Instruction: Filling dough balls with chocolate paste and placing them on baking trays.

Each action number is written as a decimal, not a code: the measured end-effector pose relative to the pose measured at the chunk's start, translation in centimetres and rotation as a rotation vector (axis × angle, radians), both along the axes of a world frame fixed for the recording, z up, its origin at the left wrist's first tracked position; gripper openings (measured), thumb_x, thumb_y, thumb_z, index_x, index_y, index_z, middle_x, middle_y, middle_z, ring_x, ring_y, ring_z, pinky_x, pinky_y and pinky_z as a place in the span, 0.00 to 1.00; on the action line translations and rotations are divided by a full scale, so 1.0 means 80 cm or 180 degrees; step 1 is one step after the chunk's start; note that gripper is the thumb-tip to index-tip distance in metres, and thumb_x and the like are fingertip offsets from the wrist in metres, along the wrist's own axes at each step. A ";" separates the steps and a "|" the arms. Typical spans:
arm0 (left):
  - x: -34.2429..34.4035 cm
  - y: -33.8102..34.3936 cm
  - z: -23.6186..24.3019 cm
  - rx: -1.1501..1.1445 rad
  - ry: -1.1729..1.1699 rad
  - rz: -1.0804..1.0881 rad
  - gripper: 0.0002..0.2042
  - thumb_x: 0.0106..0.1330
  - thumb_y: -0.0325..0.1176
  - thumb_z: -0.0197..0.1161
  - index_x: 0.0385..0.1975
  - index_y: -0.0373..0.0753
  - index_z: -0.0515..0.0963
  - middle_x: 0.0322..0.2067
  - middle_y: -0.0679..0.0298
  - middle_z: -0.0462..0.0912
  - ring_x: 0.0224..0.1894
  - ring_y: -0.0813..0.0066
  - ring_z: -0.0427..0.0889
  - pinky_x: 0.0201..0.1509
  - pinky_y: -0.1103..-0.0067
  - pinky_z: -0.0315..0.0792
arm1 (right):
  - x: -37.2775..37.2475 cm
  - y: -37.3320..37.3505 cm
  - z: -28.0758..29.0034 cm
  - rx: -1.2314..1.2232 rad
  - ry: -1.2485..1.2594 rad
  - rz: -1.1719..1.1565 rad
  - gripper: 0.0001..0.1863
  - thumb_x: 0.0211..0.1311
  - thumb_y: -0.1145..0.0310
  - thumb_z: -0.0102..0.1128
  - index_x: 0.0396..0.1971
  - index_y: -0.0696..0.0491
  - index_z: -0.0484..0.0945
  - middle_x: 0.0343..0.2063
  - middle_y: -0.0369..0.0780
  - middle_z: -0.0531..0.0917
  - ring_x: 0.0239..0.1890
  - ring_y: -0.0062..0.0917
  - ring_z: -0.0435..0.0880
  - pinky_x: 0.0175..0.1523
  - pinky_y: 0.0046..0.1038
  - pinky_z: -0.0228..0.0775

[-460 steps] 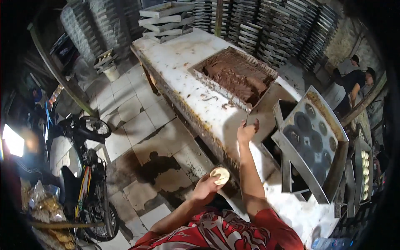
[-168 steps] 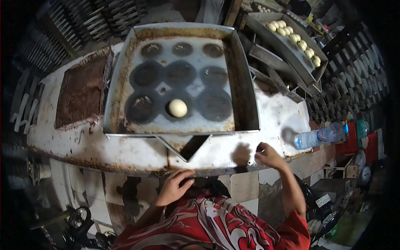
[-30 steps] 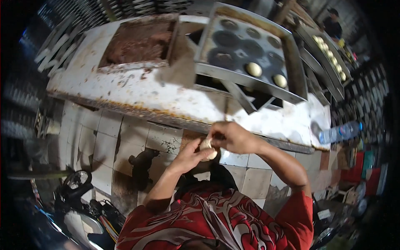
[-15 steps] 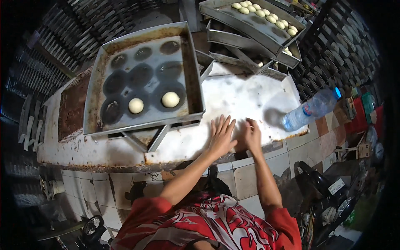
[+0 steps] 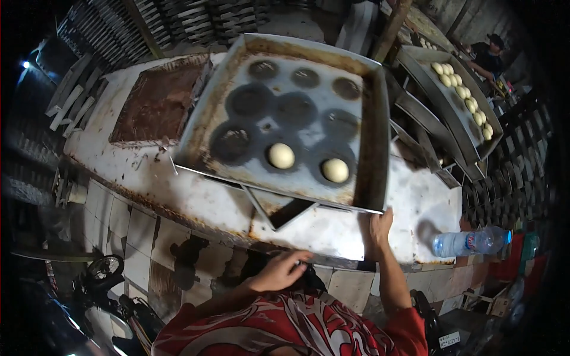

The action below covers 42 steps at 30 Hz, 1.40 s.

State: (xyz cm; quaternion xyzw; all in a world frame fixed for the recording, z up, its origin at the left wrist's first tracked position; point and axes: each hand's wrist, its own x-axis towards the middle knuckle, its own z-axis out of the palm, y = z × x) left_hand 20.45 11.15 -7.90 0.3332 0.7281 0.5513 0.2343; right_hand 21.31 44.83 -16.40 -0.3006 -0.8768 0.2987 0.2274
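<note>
My right hand is at the near right corner of a large square metal baking tray, its fingers closed against the corner. Two round pale dough balls sit toward the tray's near side: one dough ball near the middle, another dough ball to its right. Dark round marks cover the rest of the tray floor. My left hand hangs at the table's front edge, holding nothing, with thumb and fingers apart and loosely bent. The tray rests on metal frames or trays beneath it.
A white, rust-edged table carries the trays. Brown board lies at left. Stacked trays with several dough balls stand at far right. A water bottle lies near the right edge. A person is far right.
My view has turned left, so things appear shifted right. My right hand has gone from the tabletop to the tray's corner. My left hand has drawn back off the tabletop toward me.
</note>
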 end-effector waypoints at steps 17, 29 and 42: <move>-0.100 -0.142 0.026 0.0416 0.0357 -0.1290 0.14 0.61 0.33 0.58 0.46 0.38 0.72 0.42 0.57 0.77 0.49 0.60 0.74 0.52 0.70 0.68 | -0.285 -0.334 0.305 0.0855 -0.0615 0.3232 0.16 0.59 0.59 0.54 0.40 0.55 0.76 0.40 0.48 0.76 0.45 0.40 0.73 0.50 0.40 0.65; -0.097 -0.065 0.019 -0.0504 -0.2893 -0.1208 0.15 0.66 0.31 0.52 0.52 0.35 0.68 0.47 0.58 0.75 0.52 0.66 0.72 0.58 0.75 0.63 | -0.266 0.246 0.373 0.1986 -0.1247 0.0314 0.16 0.60 0.59 0.49 0.30 0.58 0.77 0.28 0.52 0.80 0.29 0.45 0.79 0.36 0.41 0.68; -0.064 0.108 0.100 -0.0672 -0.2569 0.0055 0.22 0.62 0.43 0.58 0.51 0.36 0.68 0.43 0.58 0.76 0.43 0.65 0.77 0.47 0.73 0.70 | -0.427 0.499 0.283 0.1177 -0.0799 -0.0434 0.20 0.51 0.62 0.55 0.38 0.63 0.76 0.41 0.54 0.78 0.46 0.45 0.77 0.50 0.39 0.69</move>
